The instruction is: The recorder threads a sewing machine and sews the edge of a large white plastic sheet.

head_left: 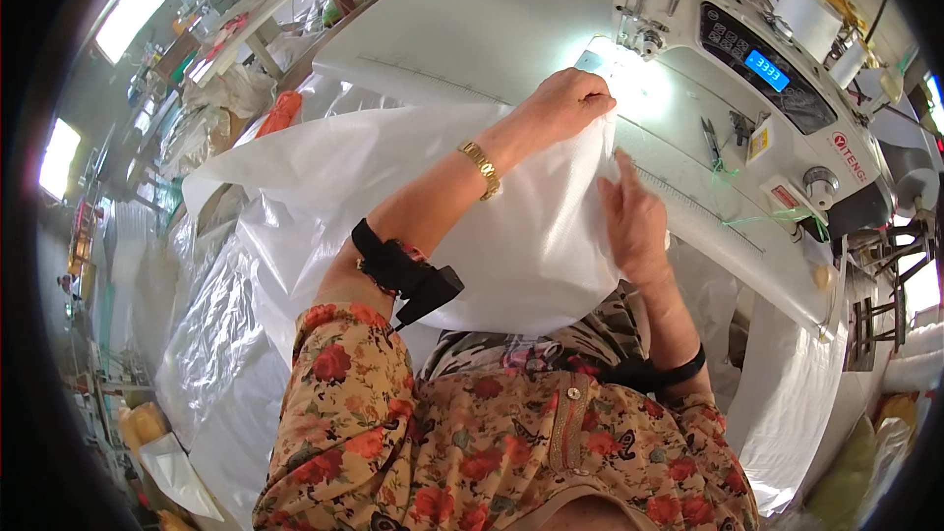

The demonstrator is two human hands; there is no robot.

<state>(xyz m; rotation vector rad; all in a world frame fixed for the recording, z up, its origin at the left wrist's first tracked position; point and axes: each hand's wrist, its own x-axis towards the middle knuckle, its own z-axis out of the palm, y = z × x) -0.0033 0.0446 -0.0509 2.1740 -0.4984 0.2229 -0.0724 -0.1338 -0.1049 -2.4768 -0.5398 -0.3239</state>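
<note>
A wide white plastic sheet [521, 246] drapes from the sewing machine's table over my lap. My left hand [572, 103], a gold watch on its wrist, is closed on the sheet's edge close to the lit needle area. Just nearer to me, my right hand [634, 216] is at the sheet's right edge with its fingers stretched out, a little smeared by motion. The white sewing machine [787, 69] stands on the right, with its lamp shining on the needle area.
Small thread scissors [712, 143] lie on the machine table [472, 10], beside green thread [726, 172]. Thread cones [808, 20] stand behind the machine. More white sheeting [221, 334] is heaped at the left, and an orange bundle [281, 113] rests near it.
</note>
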